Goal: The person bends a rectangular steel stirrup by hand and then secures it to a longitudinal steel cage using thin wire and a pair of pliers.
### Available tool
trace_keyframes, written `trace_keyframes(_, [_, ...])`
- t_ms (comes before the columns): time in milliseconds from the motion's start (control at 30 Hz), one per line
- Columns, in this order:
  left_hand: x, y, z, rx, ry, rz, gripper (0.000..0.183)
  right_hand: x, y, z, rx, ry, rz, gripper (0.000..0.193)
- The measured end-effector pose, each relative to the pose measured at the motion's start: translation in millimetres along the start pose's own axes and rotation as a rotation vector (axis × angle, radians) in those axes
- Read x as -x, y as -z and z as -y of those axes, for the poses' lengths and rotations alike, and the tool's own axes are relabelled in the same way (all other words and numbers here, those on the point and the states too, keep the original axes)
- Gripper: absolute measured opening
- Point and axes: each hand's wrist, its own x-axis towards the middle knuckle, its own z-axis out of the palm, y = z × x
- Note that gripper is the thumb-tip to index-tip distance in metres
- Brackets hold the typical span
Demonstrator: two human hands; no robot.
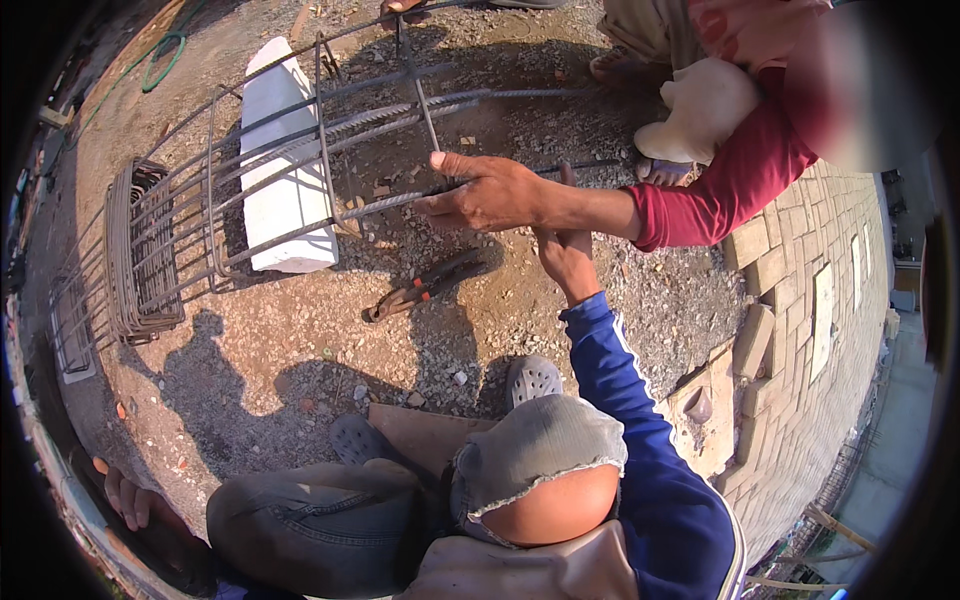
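My right hand (570, 257), in a blue sleeve, reaches beneath a co-worker's forearm. It is closed around the lower steel reinforcing bar (600, 164), though the forearm hides part of the grip. Left of it, the co-worker's hand (490, 192), red sleeve behind it, holds the same bar beside an upright stirrup leg (424, 108). These bars form a long cage running left through several rectangular stirrups (212, 190). Low at the left edge, away from the cage, my left hand (133, 505) hangs loose with its fingers stretched out and nothing visible in them.
A white block (290, 225) lies under the cage. A bundle of stirrups (125, 250) hangs on the bars' left part. Pliers-like cutters (415, 292) lie on gravel. The co-worker crouches opposite. Brickwork (800, 270) is at right, a green hose (165, 55) at far left.
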Motion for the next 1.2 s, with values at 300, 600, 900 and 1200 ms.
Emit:
trace_keyframes(300, [2.9,-10.8,0.2,0.038,-0.068,0.032,0.04,-1.8,-8.6,13.1,-0.389,-0.17,-0.051,0.074])
trace_keyframes(600, [1.3,-45.0,42.1,-0.2,-0.23,0.142,0.06,31.1,-22.7,22.6,-0.345,-0.448,0.202,0.049])
trace_keyframes(900, [-29.3,-58.8,95.5,-0.351,-0.29,0.217,0.059,-56.5,-46.4,326.3,-0.368,0.673,0.925,0.047])
trace_keyframes(1200, [-34.0,-61.5,86.9,-0.503,-0.313,-0.157,0.039,10.2,-111.7,379.9,-0.664,0.431,1.06,0.019])
